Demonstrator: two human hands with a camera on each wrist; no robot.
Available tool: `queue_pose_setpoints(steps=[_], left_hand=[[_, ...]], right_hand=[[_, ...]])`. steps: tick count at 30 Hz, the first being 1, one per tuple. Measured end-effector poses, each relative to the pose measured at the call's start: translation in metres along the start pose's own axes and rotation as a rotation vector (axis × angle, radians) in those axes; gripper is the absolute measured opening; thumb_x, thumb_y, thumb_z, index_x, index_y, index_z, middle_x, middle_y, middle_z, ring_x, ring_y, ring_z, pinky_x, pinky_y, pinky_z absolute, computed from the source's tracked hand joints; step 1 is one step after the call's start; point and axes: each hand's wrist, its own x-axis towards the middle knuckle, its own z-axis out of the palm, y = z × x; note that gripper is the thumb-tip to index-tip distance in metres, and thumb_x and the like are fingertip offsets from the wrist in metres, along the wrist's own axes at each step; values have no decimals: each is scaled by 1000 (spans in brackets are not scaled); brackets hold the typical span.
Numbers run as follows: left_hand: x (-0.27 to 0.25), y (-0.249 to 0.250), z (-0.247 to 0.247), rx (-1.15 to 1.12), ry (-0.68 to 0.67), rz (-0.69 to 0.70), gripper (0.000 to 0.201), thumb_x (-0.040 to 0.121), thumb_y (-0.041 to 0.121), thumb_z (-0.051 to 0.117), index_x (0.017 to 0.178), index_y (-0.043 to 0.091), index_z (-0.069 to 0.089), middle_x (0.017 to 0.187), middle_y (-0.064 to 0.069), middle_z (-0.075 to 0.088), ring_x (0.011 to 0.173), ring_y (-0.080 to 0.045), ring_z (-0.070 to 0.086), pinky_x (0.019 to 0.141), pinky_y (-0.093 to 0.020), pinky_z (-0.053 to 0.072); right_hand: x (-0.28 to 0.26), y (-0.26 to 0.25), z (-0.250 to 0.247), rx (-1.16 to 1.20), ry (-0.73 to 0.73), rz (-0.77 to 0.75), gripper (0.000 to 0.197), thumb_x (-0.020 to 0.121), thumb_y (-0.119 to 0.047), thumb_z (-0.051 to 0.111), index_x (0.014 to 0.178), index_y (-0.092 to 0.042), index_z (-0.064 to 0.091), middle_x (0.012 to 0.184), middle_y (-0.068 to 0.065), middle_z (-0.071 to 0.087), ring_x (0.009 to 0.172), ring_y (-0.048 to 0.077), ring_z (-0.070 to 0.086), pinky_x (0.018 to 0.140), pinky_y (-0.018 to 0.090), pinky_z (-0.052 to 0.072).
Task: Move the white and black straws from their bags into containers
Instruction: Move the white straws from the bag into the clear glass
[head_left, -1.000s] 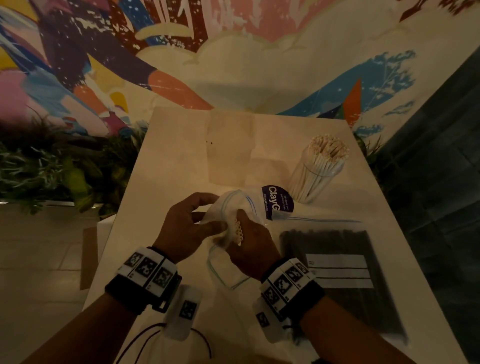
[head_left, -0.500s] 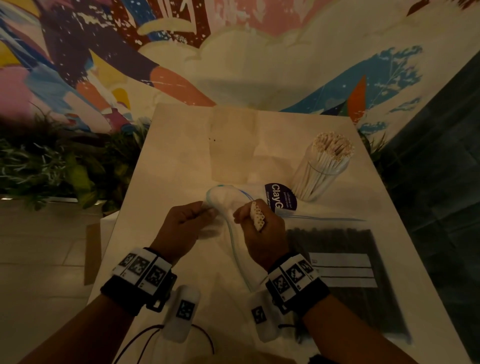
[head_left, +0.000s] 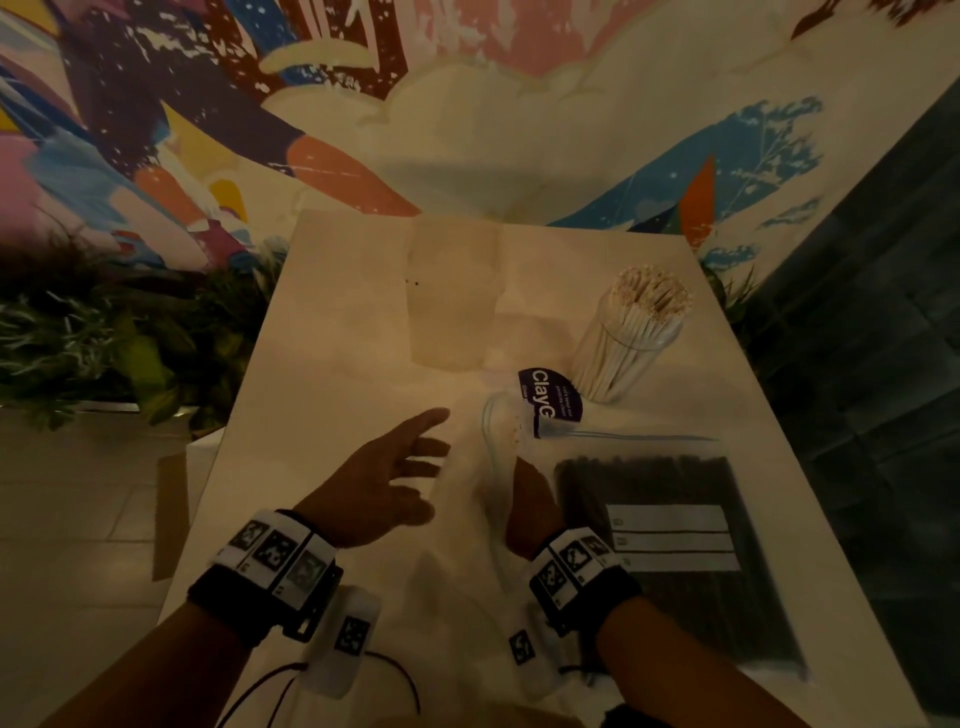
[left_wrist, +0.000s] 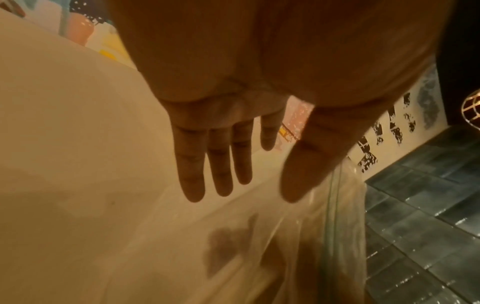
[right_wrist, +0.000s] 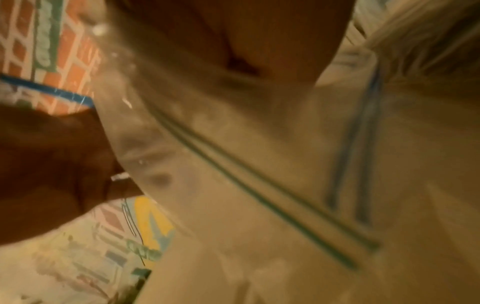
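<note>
My left hand hovers open over the table, fingers spread, just left of a clear zip bag. The bag stands on edge across my right hand and hides its fingers. Faint white straw ends show through the bag above that hand, which seems to grip the bundle. A clear container at the back right is packed with white straws. The bag of black straws lies flat at my right.
The pale table runs away from me to a painted wall. A purple round sticker sits by the container. A faint clear upright shape stands at the table's far middle. Plants fill the left; dark tiles lie to the right.
My left hand has let go of the clear bag and opened, drawing back to the left. The right hand has turned, so the bag now covers it and the straws.
</note>
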Motion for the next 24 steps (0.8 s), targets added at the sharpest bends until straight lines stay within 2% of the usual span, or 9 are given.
queue_pose_setpoints(steps=[4, 8, 12, 14, 16, 18, 20, 23, 24], left_hand=[[3, -9, 3, 221, 123, 106, 36, 80, 9, 72, 102, 36, 62, 96, 9, 71, 89, -2, 66, 82, -23, 53], [6, -7, 1, 221, 228, 149, 22, 84, 8, 68, 84, 30, 69, 88, 15, 69, 85, -3, 65, 77, -12, 48], [9, -2, -4, 151, 253, 102, 6, 84, 21, 68, 90, 21, 68, 89, 8, 71, 88, -6, 64, 84, -28, 50], [9, 0, -7, 71, 244, 61, 34, 75, 38, 65, 97, 13, 67, 94, 2, 71, 94, -16, 65, 89, -41, 50], [12, 1, -7, 42, 247, 46, 31, 77, 33, 65, 98, 10, 66, 95, 0, 71, 94, -15, 64, 89, -43, 49], [13, 1, -4, 44, 245, 51, 15, 84, 20, 66, 97, 14, 66, 97, 5, 70, 92, -5, 63, 86, -35, 48], [14, 1, -1, 56, 223, 47, 20, 80, 27, 68, 99, 19, 66, 105, 9, 68, 99, -3, 61, 88, -32, 47], [16, -3, -2, 137, 239, 1, 23, 79, 28, 73, 98, 20, 65, 122, 7, 61, 114, -12, 54, 95, -34, 42], [15, -4, -4, 171, 262, -17, 17, 79, 25, 74, 93, 20, 65, 126, 6, 58, 117, -13, 52, 98, -34, 40]], right_hand=[[1, -18, -8, 88, 189, -98, 16, 95, -11, 50, 92, 1, 60, 93, 16, 64, 89, 27, 61, 88, 44, 52], [-3, -50, -31, 359, 347, -280, 17, 91, 3, 51, 75, -3, 53, 65, 6, 56, 62, 15, 58, 61, 27, 52], [-2, -61, -59, 592, 485, -429, 9, 87, -3, 56, 82, -10, 60, 55, -7, 53, 49, 13, 46, 48, 25, 41], [-3, -60, -64, 559, 518, -359, 6, 85, -10, 66, 84, -16, 66, 57, -9, 59, 45, 10, 47, 44, 23, 40], [-10, -62, -65, 474, 446, -263, 10, 77, -19, 76, 82, -22, 69, 67, -9, 66, 45, 6, 51, 44, 20, 42], [-20, -66, -60, 426, 213, -168, 21, 72, -23, 80, 86, -29, 66, 80, -10, 69, 55, -1, 59, 49, 12, 44], [-29, -68, -48, 298, -4, -128, 24, 74, -23, 79, 91, -30, 64, 78, -12, 67, 65, -5, 63, 56, 9, 47], [-30, -65, -37, 13, 25, -124, 9, 84, -30, 69, 79, -26, 63, 65, -7, 60, 60, 7, 59, 60, 23, 50], [-28, -60, -40, -17, 66, -77, 19, 87, -31, 65, 70, -23, 61, 60, -5, 57, 56, 10, 56, 59, 29, 50]])
